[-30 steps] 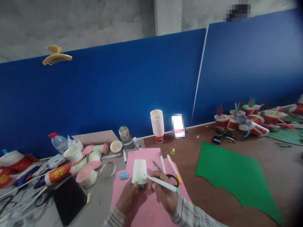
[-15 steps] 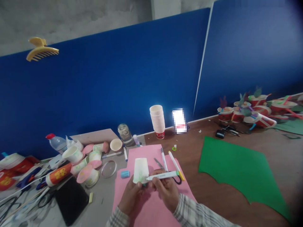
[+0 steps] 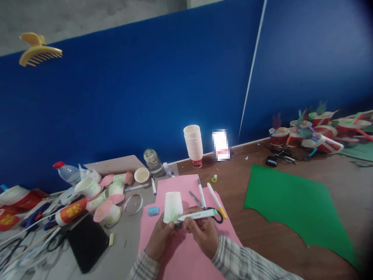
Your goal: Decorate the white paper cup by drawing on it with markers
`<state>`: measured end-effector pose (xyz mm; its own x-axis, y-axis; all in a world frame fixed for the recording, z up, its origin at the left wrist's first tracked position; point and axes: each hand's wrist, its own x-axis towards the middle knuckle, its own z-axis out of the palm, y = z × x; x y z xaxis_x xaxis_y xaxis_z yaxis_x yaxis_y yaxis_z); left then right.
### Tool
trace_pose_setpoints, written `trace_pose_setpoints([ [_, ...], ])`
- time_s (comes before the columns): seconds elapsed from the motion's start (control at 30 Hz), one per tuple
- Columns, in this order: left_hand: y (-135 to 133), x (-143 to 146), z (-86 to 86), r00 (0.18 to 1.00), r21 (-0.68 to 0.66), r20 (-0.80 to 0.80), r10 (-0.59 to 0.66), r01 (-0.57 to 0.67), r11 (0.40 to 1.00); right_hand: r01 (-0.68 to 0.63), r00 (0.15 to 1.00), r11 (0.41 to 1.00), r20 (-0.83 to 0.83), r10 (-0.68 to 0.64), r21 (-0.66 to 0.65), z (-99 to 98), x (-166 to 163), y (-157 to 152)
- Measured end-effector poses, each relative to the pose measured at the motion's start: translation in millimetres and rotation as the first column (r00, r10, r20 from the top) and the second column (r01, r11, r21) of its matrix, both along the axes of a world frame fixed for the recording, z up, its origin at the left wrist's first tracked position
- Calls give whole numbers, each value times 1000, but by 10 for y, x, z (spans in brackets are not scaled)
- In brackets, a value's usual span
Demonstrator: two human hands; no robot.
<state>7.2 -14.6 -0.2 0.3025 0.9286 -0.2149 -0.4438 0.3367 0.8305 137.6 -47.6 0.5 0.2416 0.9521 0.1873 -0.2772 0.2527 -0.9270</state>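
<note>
The marker [image 3: 198, 214] has swung round in the last second: a moment ago it slanted down toward the near right, and now it lies almost level, its tip at the lower wall of the paper cup [image 3: 173, 207], where faint green strokes show. The right hand [image 3: 202, 233] has its fingers closed around the marker's barrel. The left hand [image 3: 159, 238] grips the cup from below, rim toward the palm and base pointing away, holding it just above the pink sheet [image 3: 186, 249] at the near edge of the surface; the cup has hardly shifted between the two hands. To my eye the pen has been brought back onto the cup, so the drawing on its side looks to be going on rather than finished.

Two more markers [image 3: 208, 193] and a pair of scissors [image 3: 204, 206] lie on the pink sheet just beyond the hands. A stack of plain cups [image 3: 193, 144] stands by the blue partition at the far edge.
</note>
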Motion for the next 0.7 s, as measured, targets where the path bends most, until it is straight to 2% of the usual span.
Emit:
trace_pose_setpoints([
  [0.37, -10, -40, -64, 998, 17, 9, -54, 54, 998, 4, 999, 1000, 51, -3, -25, -10, 7, -26],
  [0.7, 12, -75, -121, 999, 12, -8, -33, 33, 999, -11, 998, 1000, 63, 12, -21, -70, -15, -28],
])
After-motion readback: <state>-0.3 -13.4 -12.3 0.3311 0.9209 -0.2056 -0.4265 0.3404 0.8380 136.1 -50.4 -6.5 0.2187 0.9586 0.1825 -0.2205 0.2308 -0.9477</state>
